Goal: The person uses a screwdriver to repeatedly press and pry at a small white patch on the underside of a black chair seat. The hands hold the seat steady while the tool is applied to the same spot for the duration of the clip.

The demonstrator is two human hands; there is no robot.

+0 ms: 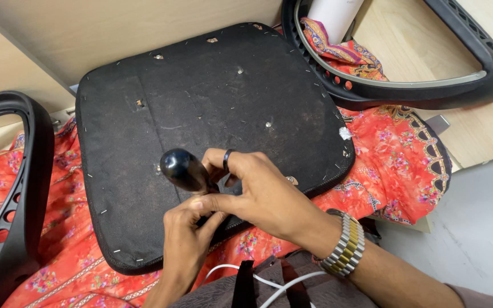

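Observation:
A black chair seat [212, 97] lies upside down, its fabric underside stapled round the edge and dotted with screw holes. My right hand [263, 191], with a dark ring and a metal wristwatch [344, 244], grips a tool with a rounded black handle [182, 169] that points down at the seat's near edge. My left hand [185, 239] comes up from below and pinches the tool's lower part just under the right hand. The tool's tip is hidden behind my fingers.
An orange-red patterned cloth [395, 165] lies under the seat. A black plastic chair frame [7, 188] stands at the left, another curved black frame [429, 85] at the top right. A white cable [269, 282] crosses my lap. Grey floor shows at the right.

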